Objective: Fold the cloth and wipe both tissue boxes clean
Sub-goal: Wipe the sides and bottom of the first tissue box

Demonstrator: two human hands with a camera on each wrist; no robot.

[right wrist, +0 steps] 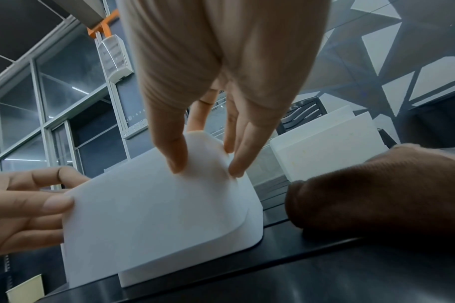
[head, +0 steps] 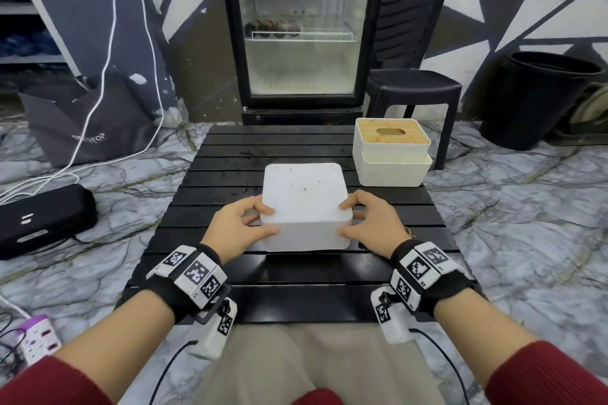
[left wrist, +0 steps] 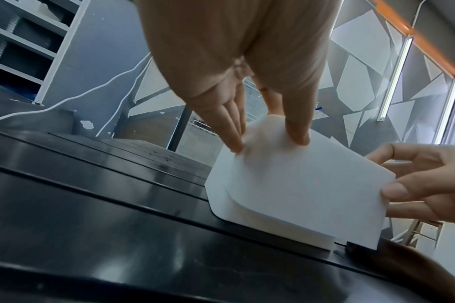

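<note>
A white cloth (head: 306,235) is draped over a white tissue box in the middle of the black slatted table (head: 230,174) and hangs down its near side. Under it the box's rounded corner (left wrist: 221,207) (right wrist: 252,229) shows in the wrist views. My left hand (head: 270,220) (left wrist: 267,141) pinches the cloth (left wrist: 299,194) at the box's near left top corner. At the near right top corner my right hand (head: 343,220) (right wrist: 208,167) pinches the cloth (right wrist: 148,215). A second white tissue box (head: 391,141) with a bamboo lid stands at the table's back right.
The second box sits in a white open container (head: 391,171). Beyond the table stand a glass-door fridge (head: 302,26), a black plastic chair (head: 414,85) and a black bin (head: 539,99). On the floor to the left lie a black case (head: 42,217), white cables and a power strip (head: 36,335).
</note>
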